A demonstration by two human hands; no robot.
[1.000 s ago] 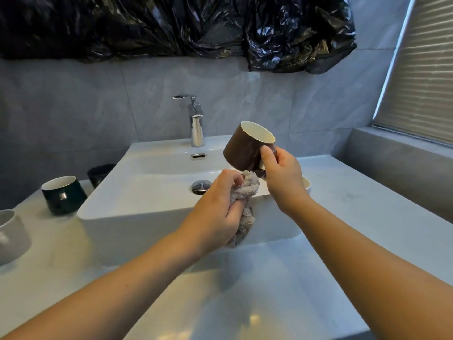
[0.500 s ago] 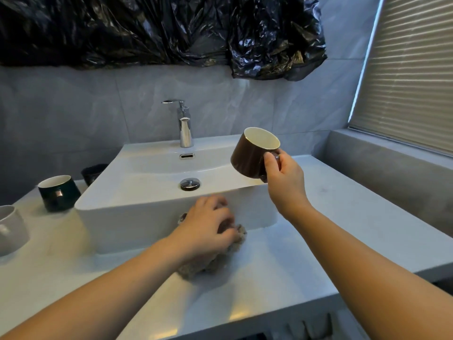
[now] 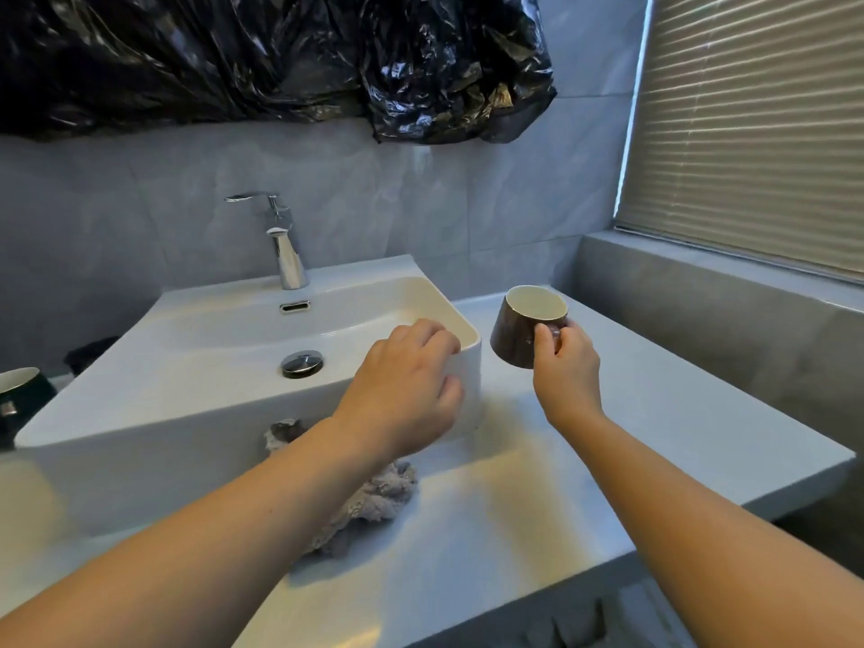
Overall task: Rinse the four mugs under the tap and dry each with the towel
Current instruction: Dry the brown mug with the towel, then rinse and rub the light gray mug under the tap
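Of the hands, the left (image 3: 406, 383) hangs loosely curled, empty; the right (image 3: 566, 367) is clenched, forearm extended.

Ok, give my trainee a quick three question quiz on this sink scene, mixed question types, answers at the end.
1. True or false: the left hand grips the towel.
2. Which hand holds the brown mug? A) left B) right C) neither
3. Fill in: the towel lies on the ______, in front of the basin.

Key: 1 false, the towel lies loose below the left forearm. 2 B, the right hand holds it by the handle. 3 countertop.
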